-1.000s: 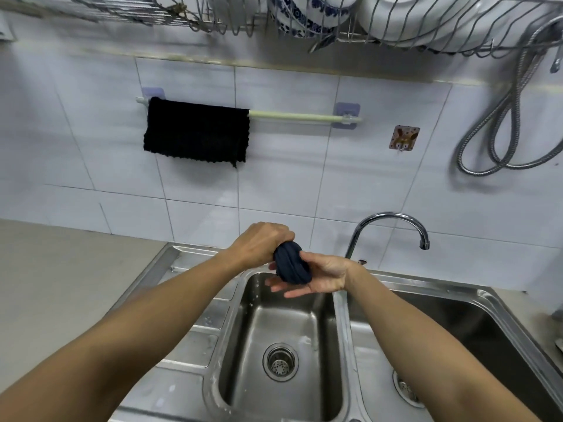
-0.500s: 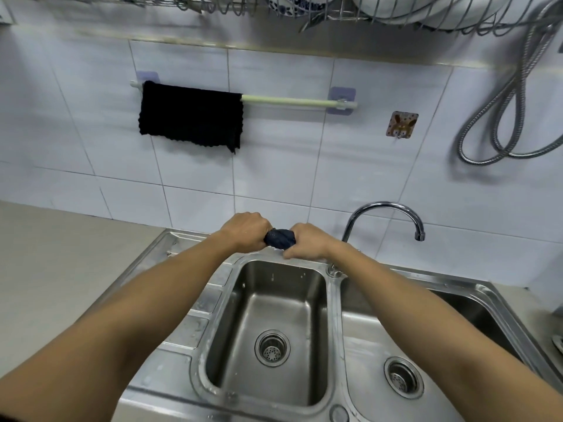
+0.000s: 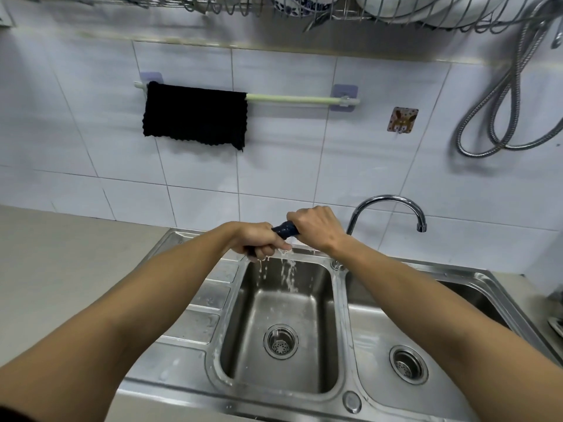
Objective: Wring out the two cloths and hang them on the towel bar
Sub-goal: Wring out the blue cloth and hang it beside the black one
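A dark blue cloth (image 3: 285,231) is twisted into a tight roll between my two fists above the left sink basin (image 3: 243,324). My left hand (image 3: 259,239) grips its lower end and my right hand (image 3: 316,228) grips its upper end. Water streams down from the cloth into the basin. A black cloth (image 3: 195,115) hangs spread over the left half of the pale green towel bar (image 3: 292,99) on the tiled wall. The bar's right half is bare.
A chrome tap (image 3: 393,208) arches just right of my right hand. The right basin (image 3: 380,324) lies beside the left one. A wire dish rack (image 3: 350,10) with bowls hangs overhead. A metal hose (image 3: 499,95) loops on the wall, near a small hook (image 3: 402,119).
The balled cloth was first cupped in my right palm. Both fists then closed on it, and now they have twisted it, the right fist higher, with water running out.
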